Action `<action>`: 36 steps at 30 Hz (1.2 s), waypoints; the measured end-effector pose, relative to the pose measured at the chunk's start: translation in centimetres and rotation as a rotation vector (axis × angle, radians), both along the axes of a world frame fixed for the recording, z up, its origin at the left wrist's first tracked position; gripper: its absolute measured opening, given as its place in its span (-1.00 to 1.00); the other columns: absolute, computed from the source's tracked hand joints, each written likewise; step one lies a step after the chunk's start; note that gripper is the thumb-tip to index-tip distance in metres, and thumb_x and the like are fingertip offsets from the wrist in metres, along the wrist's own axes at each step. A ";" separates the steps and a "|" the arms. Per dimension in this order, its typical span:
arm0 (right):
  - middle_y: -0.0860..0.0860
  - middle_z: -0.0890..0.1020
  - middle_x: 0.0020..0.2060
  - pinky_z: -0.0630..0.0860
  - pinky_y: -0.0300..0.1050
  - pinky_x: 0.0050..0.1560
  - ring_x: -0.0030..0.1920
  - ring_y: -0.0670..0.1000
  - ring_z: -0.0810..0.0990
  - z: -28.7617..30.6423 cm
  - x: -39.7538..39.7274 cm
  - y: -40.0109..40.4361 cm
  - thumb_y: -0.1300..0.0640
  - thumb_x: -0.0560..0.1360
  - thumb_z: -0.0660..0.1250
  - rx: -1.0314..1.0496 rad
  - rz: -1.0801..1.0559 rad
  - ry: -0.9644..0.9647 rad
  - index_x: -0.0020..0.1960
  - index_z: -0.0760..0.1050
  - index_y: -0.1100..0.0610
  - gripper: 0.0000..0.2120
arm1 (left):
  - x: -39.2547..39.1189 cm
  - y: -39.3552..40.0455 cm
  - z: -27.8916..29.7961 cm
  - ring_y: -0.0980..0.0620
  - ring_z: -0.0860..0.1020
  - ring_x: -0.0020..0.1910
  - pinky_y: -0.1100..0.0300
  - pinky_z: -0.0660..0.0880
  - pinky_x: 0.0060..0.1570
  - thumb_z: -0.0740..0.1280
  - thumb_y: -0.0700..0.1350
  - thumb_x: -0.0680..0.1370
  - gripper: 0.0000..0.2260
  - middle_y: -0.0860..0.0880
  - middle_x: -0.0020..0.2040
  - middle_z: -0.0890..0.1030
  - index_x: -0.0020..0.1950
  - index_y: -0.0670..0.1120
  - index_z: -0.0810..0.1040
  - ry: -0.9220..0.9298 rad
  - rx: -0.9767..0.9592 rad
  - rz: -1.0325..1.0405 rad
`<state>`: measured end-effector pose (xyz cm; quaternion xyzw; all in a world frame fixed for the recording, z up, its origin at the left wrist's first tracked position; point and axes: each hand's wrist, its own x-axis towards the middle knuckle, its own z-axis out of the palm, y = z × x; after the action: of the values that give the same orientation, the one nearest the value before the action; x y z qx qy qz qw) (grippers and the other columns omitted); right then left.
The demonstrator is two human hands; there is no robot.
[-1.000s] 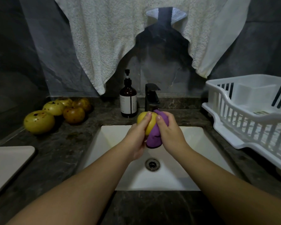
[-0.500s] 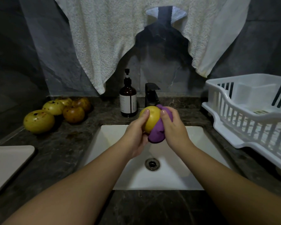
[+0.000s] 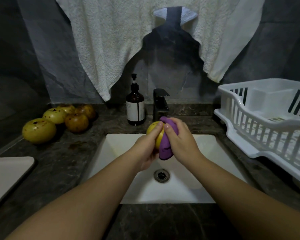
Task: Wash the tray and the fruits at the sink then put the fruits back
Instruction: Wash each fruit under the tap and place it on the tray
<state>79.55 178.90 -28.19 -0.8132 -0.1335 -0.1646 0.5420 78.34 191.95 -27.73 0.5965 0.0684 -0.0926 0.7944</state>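
Observation:
Over the white sink (image 3: 121,153), my left hand (image 3: 146,149) grips a yellow fruit (image 3: 154,129), mostly hidden by my fingers. My right hand (image 3: 179,141) holds a purple cloth (image 3: 165,148) pressed against the fruit's right side. Both hands are just in front of the black faucet (image 3: 160,104). Several spotted yellow and brown fruits (image 3: 39,129) lie on the dark counter at the left. A pale tray (image 3: 5,172) sits at the left edge.
A brown soap pump bottle (image 3: 135,108) stands left of the faucet. A white dish rack (image 3: 267,122) fills the right counter. White towels (image 3: 111,49) hang above. The drain (image 3: 161,175) lies below my hands.
The cloth has slid over the fruit, covering more of its right side, and both hands have shifted slightly while rubbing. The fruits on the counter have not moved.

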 end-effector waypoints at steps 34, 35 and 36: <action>-0.10 0.42 0.14 0.37 -0.35 -0.11 0.01 -0.20 0.46 0.0 0.0 -0.2 0.02 0.48 0.40 -0.204 0.009 0.039 0.40 0.48 -0.13 -0.51 | 1.3 1.5 -0.1 -0.17 0.71 0.13 -0.08 0.67 0.07 0.44 0.16 0.58 -0.48 -0.24 0.16 0.71 0.40 -0.15 0.54 0.086 -0.410 0.119; -0.10 0.41 0.14 0.38 -0.33 -0.12 0.00 -0.18 0.46 0.1 0.0 -0.2 0.01 0.47 0.40 -0.221 0.017 0.036 0.39 0.48 -0.15 -0.52 | 1.3 1.6 0.0 -0.18 0.72 0.13 -0.08 0.68 0.06 0.43 0.16 0.58 -0.48 -0.25 0.16 0.71 0.40 -0.15 0.53 0.079 -0.422 0.127; -0.10 0.42 0.13 0.38 -0.32 -0.13 -0.01 -0.16 0.47 0.2 0.0 -0.2 0.01 0.47 0.40 -0.235 0.013 0.033 0.37 0.48 -0.16 -0.53 | 1.2 1.7 0.0 -0.18 0.72 0.11 -0.08 0.68 0.05 0.43 0.15 0.59 -0.48 -0.25 0.16 0.71 0.41 -0.15 0.53 0.075 -0.428 0.131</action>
<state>79.57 178.67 -28.00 -0.8730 -0.1482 -0.1308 0.4459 79.59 193.63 -27.78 0.4048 0.1149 -0.0754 0.9040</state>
